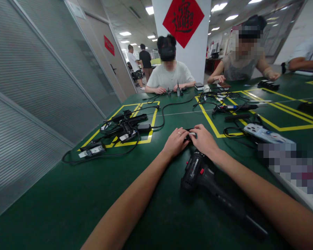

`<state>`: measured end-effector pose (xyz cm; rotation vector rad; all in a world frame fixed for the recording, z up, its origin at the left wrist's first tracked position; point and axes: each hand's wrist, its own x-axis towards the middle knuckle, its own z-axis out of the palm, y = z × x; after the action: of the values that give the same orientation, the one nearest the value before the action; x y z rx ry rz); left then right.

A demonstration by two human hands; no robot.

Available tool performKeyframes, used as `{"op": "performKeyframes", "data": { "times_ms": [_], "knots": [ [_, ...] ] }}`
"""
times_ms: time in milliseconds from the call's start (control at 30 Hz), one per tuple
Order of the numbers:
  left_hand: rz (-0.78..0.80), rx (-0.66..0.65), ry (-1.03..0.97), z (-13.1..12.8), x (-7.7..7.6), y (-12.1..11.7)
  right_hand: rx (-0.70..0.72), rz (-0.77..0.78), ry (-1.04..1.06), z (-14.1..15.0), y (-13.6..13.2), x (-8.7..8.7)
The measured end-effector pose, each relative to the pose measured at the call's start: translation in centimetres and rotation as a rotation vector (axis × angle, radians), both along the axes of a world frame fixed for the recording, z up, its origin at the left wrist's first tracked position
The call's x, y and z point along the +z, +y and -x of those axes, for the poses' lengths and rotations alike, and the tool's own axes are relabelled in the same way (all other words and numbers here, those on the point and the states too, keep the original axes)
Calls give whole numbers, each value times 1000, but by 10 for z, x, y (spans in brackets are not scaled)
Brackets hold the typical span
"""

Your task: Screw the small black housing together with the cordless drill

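Observation:
My left hand and my right hand meet over the green table, fingers curled around a small black part held between them. A ring shows on my left hand. Just below my right wrist lies a black power tool with a red switch, its handle running toward the lower right.
A pile of black adapters and cables sits in a yellow-taped box at left. More cables, a black tool and a white device lie at right. Other people sit across the table; a grey partition wall runs along the left.

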<state>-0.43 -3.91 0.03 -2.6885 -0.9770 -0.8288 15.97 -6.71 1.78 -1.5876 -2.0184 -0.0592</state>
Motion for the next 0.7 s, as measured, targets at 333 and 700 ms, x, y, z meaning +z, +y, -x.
{"op": "performKeyframes", "data": {
  "times_ms": [333,700],
  "knots": [
    [65,-3,-34,3,-2,-7,-30,160,-16,0,-3,7],
    [341,57,-215,44,28,-31,-79,225,-86,2,-6,6]
  ]
}}
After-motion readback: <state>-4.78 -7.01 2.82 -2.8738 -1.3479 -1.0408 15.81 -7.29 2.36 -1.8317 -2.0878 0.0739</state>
